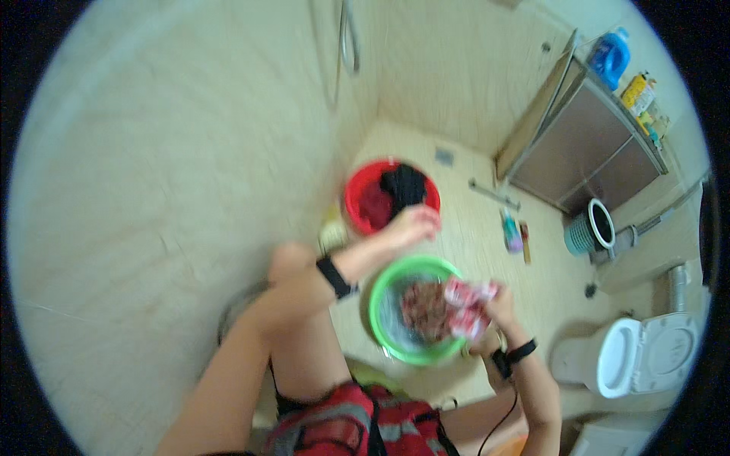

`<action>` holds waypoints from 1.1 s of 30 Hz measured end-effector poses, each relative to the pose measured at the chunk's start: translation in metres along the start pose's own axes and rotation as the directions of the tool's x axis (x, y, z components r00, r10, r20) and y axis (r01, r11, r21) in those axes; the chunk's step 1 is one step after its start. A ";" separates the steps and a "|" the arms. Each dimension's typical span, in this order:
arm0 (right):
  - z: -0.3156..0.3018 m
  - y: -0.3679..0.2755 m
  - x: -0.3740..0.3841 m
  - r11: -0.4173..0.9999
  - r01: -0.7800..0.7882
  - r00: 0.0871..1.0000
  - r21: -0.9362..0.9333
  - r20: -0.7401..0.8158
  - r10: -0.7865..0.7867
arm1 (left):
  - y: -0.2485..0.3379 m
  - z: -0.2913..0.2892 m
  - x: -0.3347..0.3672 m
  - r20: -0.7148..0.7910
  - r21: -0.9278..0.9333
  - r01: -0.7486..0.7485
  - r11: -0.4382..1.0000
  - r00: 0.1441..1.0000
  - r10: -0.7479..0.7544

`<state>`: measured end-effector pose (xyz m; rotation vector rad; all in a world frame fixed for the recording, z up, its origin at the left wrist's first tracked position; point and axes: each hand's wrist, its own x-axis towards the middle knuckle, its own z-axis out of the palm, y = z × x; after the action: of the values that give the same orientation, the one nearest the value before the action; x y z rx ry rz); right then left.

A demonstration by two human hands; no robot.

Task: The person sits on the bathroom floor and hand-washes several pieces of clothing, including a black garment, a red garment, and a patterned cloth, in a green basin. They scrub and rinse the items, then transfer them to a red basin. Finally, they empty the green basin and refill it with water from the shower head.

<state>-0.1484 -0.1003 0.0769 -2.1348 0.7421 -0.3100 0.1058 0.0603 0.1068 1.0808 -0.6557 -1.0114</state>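
Note:
My right hand (499,306) grips a red, pink and white cloth (468,308), holding it at the right rim of a green basin (374,318). Inside that basin, brownish-red patterned fabric (426,308) lies in cloudy, greyish water. My left hand (415,226) hovers between the green basin and the near edge of a red basin (435,199). Its fingers are slightly blurred but look loosely apart, with nothing in them. The red basin holds a black cloth (404,188) and a dark red cloth (375,204).
A green-and-purple bottle (511,232) and a wooden-handled brush (525,242) lie on the tiled floor. Farther right stand a teal bucket (579,237) and a white toilet (608,357). A cabinet (582,144) carries a blue detergent bottle (608,59). The wall (152,190) rises at left.

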 end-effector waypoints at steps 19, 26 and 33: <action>0.052 -0.011 -0.031 0.911 0.392 0.805 -0.128 0.527 -0.272 | 0.452 0.013 0.126 -0.326 0.752 -0.171 0.636 0.742 0.585; 0.023 0.015 -0.019 0.740 0.414 0.891 -0.530 0.403 -0.211 | 0.510 -0.001 0.223 -0.471 0.626 -0.240 0.742 0.642 0.605; -0.014 -0.032 0.000 0.789 0.324 0.922 -0.522 0.360 -0.140 | 0.599 -0.090 0.256 -0.388 0.631 -0.377 0.678 0.604 0.696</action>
<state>-0.1423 -0.0936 0.1105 -2.7781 0.4090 0.1480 0.4930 -0.0619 0.6241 1.4253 -0.6627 0.1194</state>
